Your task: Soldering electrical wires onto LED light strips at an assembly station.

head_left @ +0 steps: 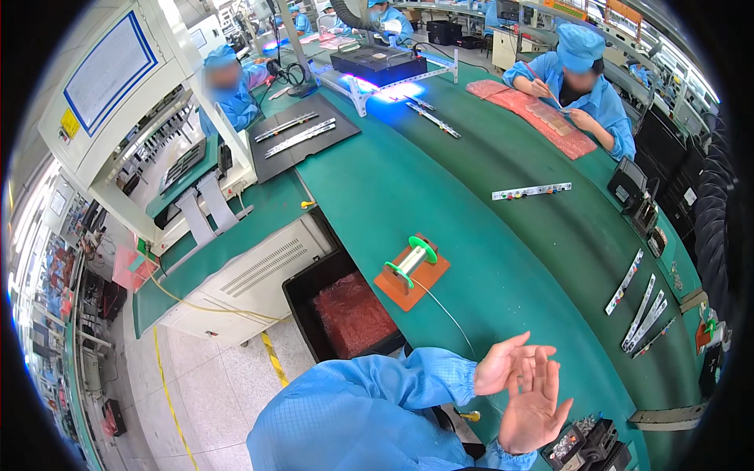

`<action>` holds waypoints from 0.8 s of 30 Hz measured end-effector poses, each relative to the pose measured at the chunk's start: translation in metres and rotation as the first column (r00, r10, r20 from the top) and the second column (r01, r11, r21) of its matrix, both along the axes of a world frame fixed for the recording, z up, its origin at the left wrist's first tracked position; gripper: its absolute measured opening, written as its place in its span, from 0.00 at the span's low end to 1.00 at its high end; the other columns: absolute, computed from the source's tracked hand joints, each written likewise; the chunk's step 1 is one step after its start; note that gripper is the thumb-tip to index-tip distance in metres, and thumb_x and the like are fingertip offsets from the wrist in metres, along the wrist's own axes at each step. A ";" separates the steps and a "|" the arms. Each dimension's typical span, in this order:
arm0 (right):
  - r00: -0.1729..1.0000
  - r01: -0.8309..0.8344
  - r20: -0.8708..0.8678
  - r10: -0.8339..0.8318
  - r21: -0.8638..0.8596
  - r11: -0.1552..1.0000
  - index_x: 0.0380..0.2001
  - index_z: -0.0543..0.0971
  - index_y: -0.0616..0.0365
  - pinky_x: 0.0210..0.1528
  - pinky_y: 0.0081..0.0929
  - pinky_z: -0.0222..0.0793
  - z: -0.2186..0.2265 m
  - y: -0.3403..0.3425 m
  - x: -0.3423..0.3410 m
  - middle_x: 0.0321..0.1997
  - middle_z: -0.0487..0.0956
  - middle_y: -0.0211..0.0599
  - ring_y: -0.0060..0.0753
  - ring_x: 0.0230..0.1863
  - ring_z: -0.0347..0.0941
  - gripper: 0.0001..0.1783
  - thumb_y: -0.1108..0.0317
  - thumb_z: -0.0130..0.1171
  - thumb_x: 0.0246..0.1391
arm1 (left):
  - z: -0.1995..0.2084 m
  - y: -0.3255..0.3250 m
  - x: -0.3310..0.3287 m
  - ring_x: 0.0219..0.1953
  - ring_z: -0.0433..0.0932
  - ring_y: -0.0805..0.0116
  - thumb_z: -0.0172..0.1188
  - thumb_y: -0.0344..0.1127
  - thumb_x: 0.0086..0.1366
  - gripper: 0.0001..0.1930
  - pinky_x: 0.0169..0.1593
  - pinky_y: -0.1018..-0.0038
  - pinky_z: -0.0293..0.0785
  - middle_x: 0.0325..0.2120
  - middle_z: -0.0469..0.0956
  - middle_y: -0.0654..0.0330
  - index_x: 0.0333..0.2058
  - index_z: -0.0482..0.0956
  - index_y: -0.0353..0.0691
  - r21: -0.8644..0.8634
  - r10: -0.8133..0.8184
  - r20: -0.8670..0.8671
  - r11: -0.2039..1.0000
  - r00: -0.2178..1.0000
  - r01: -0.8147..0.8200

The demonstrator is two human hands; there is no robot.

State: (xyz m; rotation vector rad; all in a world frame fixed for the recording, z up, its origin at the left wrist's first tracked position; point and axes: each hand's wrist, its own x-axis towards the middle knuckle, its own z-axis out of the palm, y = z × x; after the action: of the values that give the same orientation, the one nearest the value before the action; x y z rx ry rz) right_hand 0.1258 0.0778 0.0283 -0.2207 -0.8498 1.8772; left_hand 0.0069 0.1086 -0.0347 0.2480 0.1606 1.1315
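Note:
Above the near edge of the green bench (369, 196), my left hand (509, 366) is turned palm up, its fingers apart. Just in front of it my right hand (534, 404) also shows its palm, fingers spread, and overlaps the left one in the picture. I see nothing held in either. A spool of silvery wire (412, 261) with green flanges sits on an orange-brown stand (433, 275), beyond my hands to the left. From it a thin pale wire (449, 315) curves toward my left wrist. Small metal parts fill a tray (564, 447) near my right hand.
Several narrow circuit strips lie on the belt, one strip (532, 191) ahead and a group (646, 314) at right. A black bin (294, 294) with pink bubble wrap (353, 314) stands below the bench edge. Across, a co-worker (577, 86) bends over boards on pink wrap (534, 118).

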 end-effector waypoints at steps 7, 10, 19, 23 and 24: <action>0.997 0.073 -0.026 -0.075 -0.076 0.994 0.66 0.52 0.55 0.67 0.54 0.41 -0.002 0.003 -0.001 0.71 0.48 0.46 0.47 0.70 0.44 0.40 0.39 0.35 0.60 | -0.003 0.003 -0.006 0.53 0.68 0.65 0.35 0.60 0.67 0.34 0.55 0.70 0.63 0.54 0.69 0.53 0.57 0.65 0.35 0.020 -0.032 0.051 0.999 0.998 0.031; 0.998 -0.020 -0.063 0.019 -0.011 1.000 0.67 0.45 0.51 0.67 0.56 0.40 0.014 0.003 -0.001 0.72 0.42 0.44 0.48 0.71 0.41 0.42 0.38 0.38 0.59 | -0.009 0.005 -0.011 0.55 0.68 0.63 0.35 0.60 0.67 0.34 0.58 0.68 0.61 0.54 0.69 0.54 0.54 0.68 0.34 0.036 -0.056 0.081 0.998 0.995 0.053; 0.973 -0.156 -0.175 0.150 -0.018 0.988 0.68 0.42 0.46 0.68 0.46 0.46 0.032 0.007 -0.001 0.72 0.37 0.45 0.53 0.70 0.43 0.43 0.38 0.42 0.58 | 0.010 -0.006 0.001 0.52 0.71 0.66 0.40 0.60 0.65 0.33 0.57 0.70 0.64 0.50 0.73 0.58 0.50 0.72 0.34 0.103 -0.137 0.168 0.987 0.976 0.121; 0.972 -0.116 -0.231 0.052 -0.274 0.955 0.68 0.46 0.48 0.67 0.40 0.51 -0.009 0.040 -0.002 0.72 0.40 0.50 0.55 0.68 0.49 0.40 0.42 0.42 0.60 | 0.011 -0.002 0.010 0.44 0.74 0.69 0.41 0.55 0.67 0.26 0.56 0.67 0.64 0.41 0.77 0.62 0.43 0.75 0.37 -0.181 0.051 0.233 0.983 0.971 -0.009; 0.976 -0.163 -0.187 0.113 -0.279 0.946 0.68 0.46 0.48 0.66 0.40 0.53 -0.003 0.040 -0.001 0.71 0.42 0.51 0.54 0.67 0.51 0.39 0.42 0.42 0.60 | -0.009 0.001 0.011 0.44 0.75 0.67 0.42 0.56 0.66 0.27 0.53 0.68 0.66 0.40 0.78 0.61 0.44 0.74 0.37 -0.082 0.046 0.320 0.996 0.946 -0.021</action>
State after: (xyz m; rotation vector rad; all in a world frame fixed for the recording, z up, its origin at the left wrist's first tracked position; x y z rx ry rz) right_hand 0.1251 0.1178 0.0250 -0.1835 -0.4785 2.1195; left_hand 0.0176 0.1098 -0.0435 -0.0109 -0.0818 1.1810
